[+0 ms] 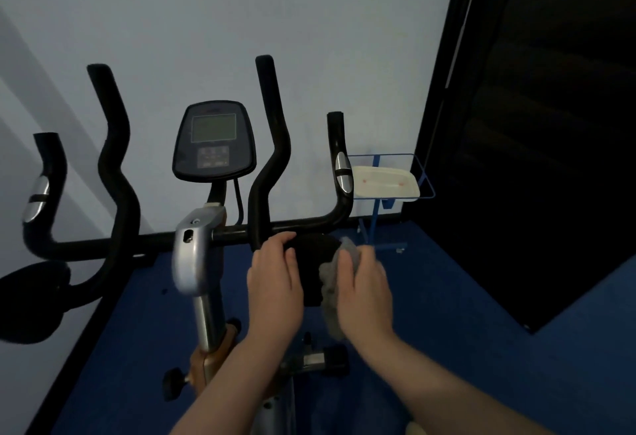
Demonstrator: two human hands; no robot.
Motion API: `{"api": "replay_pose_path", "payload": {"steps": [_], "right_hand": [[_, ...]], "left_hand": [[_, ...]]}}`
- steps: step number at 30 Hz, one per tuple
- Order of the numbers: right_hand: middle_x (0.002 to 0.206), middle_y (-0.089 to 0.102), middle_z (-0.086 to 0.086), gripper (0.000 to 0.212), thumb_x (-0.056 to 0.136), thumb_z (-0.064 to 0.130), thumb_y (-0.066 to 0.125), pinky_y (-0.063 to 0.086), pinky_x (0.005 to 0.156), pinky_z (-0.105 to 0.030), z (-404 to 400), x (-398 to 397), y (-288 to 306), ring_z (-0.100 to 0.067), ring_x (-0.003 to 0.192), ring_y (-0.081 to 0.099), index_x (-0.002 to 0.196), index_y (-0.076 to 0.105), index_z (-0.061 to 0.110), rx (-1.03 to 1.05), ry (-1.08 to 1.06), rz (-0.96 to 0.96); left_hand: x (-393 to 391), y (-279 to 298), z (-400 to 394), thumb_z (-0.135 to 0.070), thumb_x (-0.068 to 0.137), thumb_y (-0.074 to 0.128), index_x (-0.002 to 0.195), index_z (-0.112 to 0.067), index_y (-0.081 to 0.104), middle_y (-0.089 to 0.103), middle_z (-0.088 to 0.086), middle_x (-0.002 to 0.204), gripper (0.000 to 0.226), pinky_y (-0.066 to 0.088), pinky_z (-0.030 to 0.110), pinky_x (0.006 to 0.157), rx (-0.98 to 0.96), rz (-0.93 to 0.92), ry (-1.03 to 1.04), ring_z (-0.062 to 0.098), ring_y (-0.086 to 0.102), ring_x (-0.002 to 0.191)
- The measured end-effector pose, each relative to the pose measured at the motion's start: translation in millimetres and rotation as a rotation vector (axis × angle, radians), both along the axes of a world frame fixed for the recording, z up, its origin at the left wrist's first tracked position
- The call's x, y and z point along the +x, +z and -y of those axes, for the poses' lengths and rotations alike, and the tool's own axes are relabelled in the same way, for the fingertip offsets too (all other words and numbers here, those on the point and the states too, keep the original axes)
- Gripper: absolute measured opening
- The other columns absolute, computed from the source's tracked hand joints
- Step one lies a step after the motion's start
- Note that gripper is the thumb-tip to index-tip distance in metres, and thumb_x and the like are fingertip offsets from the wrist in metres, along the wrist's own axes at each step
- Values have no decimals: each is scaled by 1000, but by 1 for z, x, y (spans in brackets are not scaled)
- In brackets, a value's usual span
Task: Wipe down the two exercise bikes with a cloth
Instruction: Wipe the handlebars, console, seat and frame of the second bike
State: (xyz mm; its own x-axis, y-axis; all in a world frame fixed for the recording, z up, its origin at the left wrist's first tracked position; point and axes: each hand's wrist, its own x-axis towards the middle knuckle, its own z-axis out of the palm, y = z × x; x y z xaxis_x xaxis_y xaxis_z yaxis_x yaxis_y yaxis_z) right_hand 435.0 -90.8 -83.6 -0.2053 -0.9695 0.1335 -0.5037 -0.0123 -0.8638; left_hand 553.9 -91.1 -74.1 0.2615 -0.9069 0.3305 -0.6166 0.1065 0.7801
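Where the console (214, 140) of the exercise bike (192, 255) stands left of centre, I see my left hand (275, 283) curled over the black pad (311, 255) on the handlebar (155, 240); just right, my right hand (364, 286) grips the grey cloth (328, 280) against that pad.

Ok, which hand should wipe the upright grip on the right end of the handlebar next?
Right. The right hand holds the cloth against the pad, on the same side as that grip. The left hand grips the pad and has no cloth.
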Motion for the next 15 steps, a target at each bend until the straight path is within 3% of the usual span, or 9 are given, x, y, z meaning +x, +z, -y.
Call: {"api": "replay_pose_path", "payload": {"steps": [2,6,8,12,15], "right_hand": [[87,52,6,36,98,52,26,46,74,-40,10,-3,6,-15,88,52,94,46,22,-2,7,-27],[90,56,6,50,89,66,17,49,73,-40,-13,3,1,-13,87,55,99,46,26,25,13,10],[87,54,5,46,93,63,17,45,68,-37,-3,-7,7,-15,85,55,94,44,25,49,68,-91],[84,54,2,40,102,52,23,36,63,-34,35,-18,29,-18,83,54,91,46,21,181,181,-260],[84,56,3,38,100,55,24,36,58,-33,23,-20,21,-15,78,55,93,43,24,133,216,-302]], "left_hand": [[-1,-1,1,-31,99,32,121,-31,49,48,-16,101,28,45,45,94,-5,1,-3,9,48,102],[-1,-1,1,-31,99,32,122,-29,50,49,-12,103,29,45,43,94,-14,-24,9,8,47,100],[-1,0,-1,-34,97,31,121,-30,50,48,-12,102,31,45,45,93,-10,-24,0,10,48,100],[-4,1,0,-27,99,34,121,-25,52,41,-26,97,28,46,47,93,-26,1,10,12,50,101],[-6,1,0,-19,102,38,121,-25,52,39,-29,98,24,46,47,93,-42,-10,41,13,51,101]]}}
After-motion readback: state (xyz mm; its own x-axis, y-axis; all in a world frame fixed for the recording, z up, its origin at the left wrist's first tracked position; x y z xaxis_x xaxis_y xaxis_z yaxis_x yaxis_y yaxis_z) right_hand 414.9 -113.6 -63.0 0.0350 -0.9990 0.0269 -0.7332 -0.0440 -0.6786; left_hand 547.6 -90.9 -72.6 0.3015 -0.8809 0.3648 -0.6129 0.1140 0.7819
